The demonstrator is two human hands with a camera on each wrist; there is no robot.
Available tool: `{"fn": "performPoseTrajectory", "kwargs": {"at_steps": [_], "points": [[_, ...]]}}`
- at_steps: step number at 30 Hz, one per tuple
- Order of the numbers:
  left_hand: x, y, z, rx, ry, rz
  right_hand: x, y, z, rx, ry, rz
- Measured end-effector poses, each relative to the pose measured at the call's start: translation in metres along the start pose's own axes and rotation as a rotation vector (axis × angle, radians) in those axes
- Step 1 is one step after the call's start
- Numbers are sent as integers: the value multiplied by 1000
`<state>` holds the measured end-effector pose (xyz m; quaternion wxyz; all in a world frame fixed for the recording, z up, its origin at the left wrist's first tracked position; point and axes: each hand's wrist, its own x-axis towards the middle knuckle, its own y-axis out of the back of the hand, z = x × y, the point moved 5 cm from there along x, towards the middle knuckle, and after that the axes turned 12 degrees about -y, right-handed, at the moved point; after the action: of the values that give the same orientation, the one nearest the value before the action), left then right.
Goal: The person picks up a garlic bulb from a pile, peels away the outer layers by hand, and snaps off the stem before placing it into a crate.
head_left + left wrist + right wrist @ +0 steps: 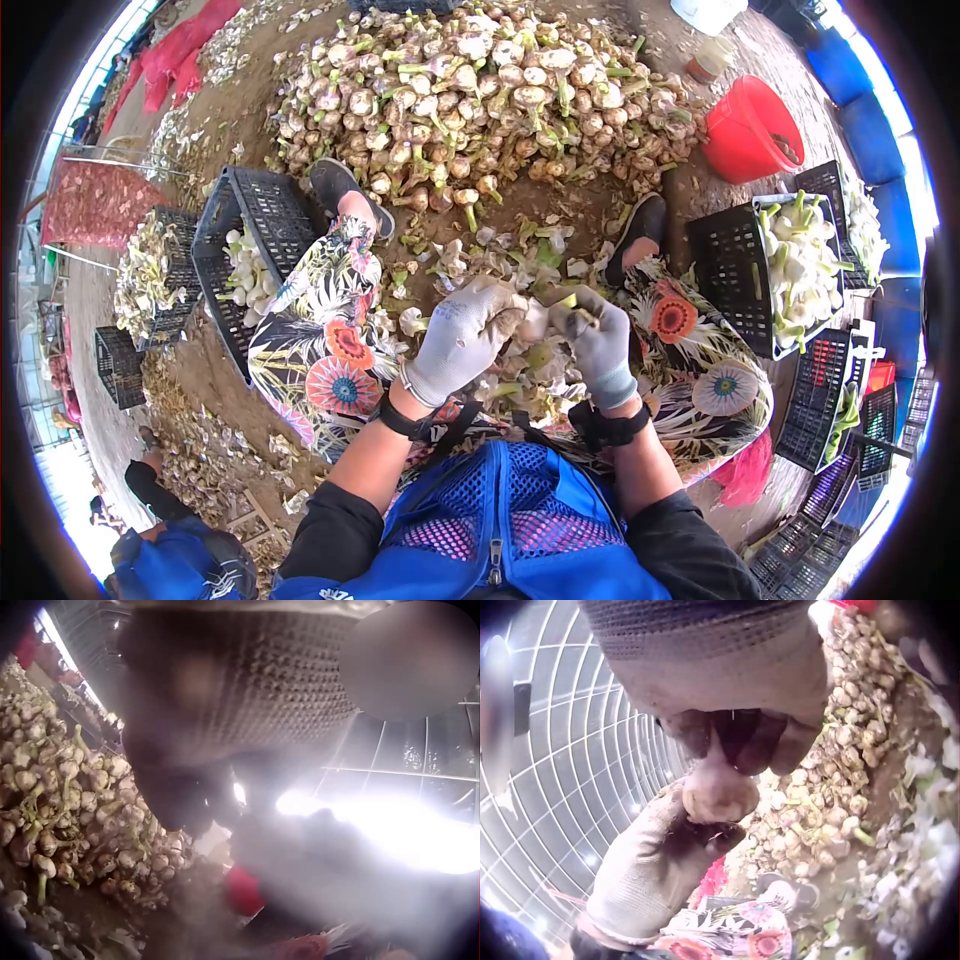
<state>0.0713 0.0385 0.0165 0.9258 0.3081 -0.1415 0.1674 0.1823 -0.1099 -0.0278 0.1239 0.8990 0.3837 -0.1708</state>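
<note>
Between the two gloved hands, above the lap, is one garlic bulb [535,322], seen closer in the right wrist view as a pale bulb [720,796] with its root side down. The left hand [468,335] holds the bulb from its side with curled fingers; in the right wrist view that hand [656,859] supports it from below. The right hand [595,340] pinches the stem, a green end showing at its fingers; its fingers [769,746] close round the stem in the right wrist view. In the left wrist view the glove is dark and blurred, and the bulb is barely seen.
A large heap of garlic [480,100] lies ahead of the feet. Black crates [725,265] with trimmed white bulbs [800,260] stand at the right, another crate [275,215] at the left. A red bucket [745,130] is at the back right. Peelings litter the ground; another person [180,555] is at lower left.
</note>
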Motion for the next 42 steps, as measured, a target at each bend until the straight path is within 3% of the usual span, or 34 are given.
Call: {"fn": "performPoseTrajectory", "kwargs": {"at_steps": [2, 3, 5, 9, 12, 14, 16, 18, 20, 21, 22, 24, 25, 26, 28, 30, 31, 32, 33, 34, 35, 36, 38, 39, 40, 42], "points": [[-6, 0, 5, -20, 47, 13, 13, 13, 36, 496, -191, 84], [-13, -8, 4, -15, 44, -95, 8, 15, 16, 614, -207, 113], [-40, -28, -7, 55, 14, -327, 15, 27, 35, 754, -216, 160], [-39, -22, -11, 13, 215, -133, 16, 22, 39, 765, -232, 97], [-23, -23, -18, -113, 230, 66, 11, -3, 35, 650, -178, 14], [-23, -27, -29, -80, 225, 74, 17, -13, 43, 816, -356, -108], [-33, -32, -37, -630, 442, 99, 17, -24, 29, 963, -415, -96], [-39, -25, -43, -813, 446, 224, 24, -26, 32, 1114, -473, -78], [-42, -10, -40, -1545, 615, 648, 38, -24, 37, 1462, -426, -406], [-40, -5, -47, -1429, 529, 558, 39, -25, 27, 1277, -431, -293], [-42, -2, -51, -1429, 525, 584, 41, -30, 23, 1261, -446, -305], [-40, 5, -54, -698, 564, 285, 46, -37, 17, 868, -360, -225], [-48, -17, -63, -978, 675, 279, 47, -47, 4, 638, -281, -96], [-57, -30, -77, -735, 395, 429, 54, -52, 7, 629, -290, -135], [-58, -22, -77, -957, 648, 427, 79, -43, 5, 223, -202, -17], [-58, -25, -80, -1152, 777, 658, 109, -58, -20, 444, -169, -81], [-56, -7, -80, -959, 902, 515, 124, -65, -29, 429, -123, -57], [-58, -11, -90, -662, 785, 567, 124, -99, -69, 142, 82, -125], [-62, -23, -94, -814, 799, 682, 125, -132, -101, -6, 175, -208], [-63, -31, -96, -970, 808, 790, 135, -155, -105, 546, -24, -481], [-60, -28, -96, -981, 809, 778, 131, -187, -129, 430, 48, -707], [-57, -19, -93, -949, 821, 757, 136, -199, -137, 371, 24, -621], [-57, -12, -91, -934, 838, 734, 156, -194, -143, 249, 64, -653], [-56, -6, -91, -762, 772, 674, 178, -177, -131, 244, 104, -584], [-52, -2, -89, -593, 702, 612, 202, -157, -114, 318, 52, -490], [-48, 1, -83, -661, 809, 646, 250, -106, -54, 34, -28, -105]]}}
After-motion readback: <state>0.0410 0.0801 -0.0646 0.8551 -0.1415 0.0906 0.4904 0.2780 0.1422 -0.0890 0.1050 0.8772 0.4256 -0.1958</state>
